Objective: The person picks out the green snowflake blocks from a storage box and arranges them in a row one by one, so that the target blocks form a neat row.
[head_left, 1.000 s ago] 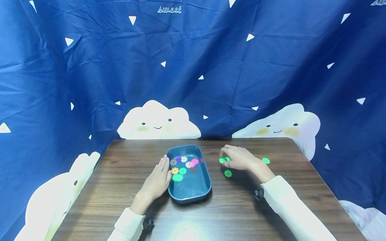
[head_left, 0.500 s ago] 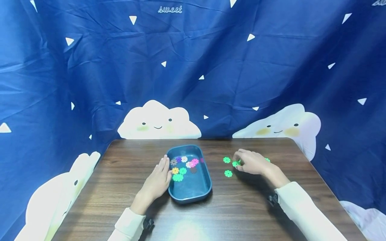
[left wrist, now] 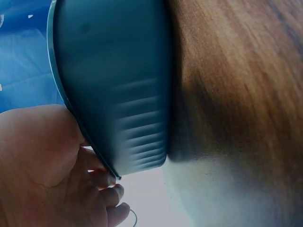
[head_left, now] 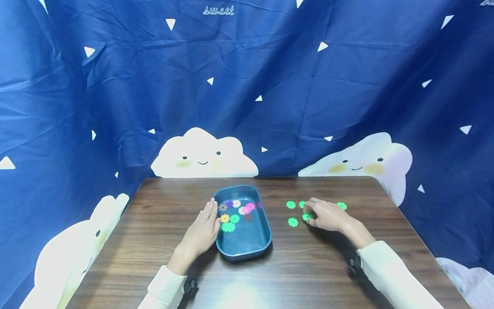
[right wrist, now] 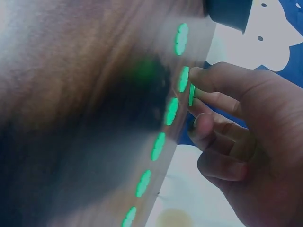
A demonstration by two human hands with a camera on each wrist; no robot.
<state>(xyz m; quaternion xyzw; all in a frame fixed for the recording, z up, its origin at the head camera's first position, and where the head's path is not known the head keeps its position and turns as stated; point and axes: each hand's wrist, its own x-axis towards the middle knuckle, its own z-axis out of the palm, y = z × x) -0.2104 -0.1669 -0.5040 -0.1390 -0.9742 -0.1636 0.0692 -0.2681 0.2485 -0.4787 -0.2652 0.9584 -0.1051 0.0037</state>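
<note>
Low in the head view, left of centre, the left hand [head_left: 200, 235] has not shifted over the last second: its fingers lie straight along the left wall of the blue tray [head_left: 247, 251], released rather than clasped, and the left wrist view shows the palm against the tray's rim [left wrist: 85, 137]. The tray sits at the middle of the desk [head_left: 154, 266], with a cluster of coloured flower discs [head_left: 234, 211] lying in its far half, unmoved.

The change is to the right of centre. A second ago the right hand [head_left: 327, 216] was up near the tray's right side with green at its fingertips; it has since drawn rightward and lower in the frame. It now pinches a green flower disc [head_left: 307, 217], held on edge between thumb and forefinger in the right wrist view [right wrist: 191, 94], just above the desk.

More green discs now lie loose around that hand: one at its left [head_left: 293, 222], one further back [head_left: 291, 204], and one beyond the knuckles [head_left: 341, 206]. I judge the green ones are being gathered on the desk, apart from the mixed lot in the tray.
</note>
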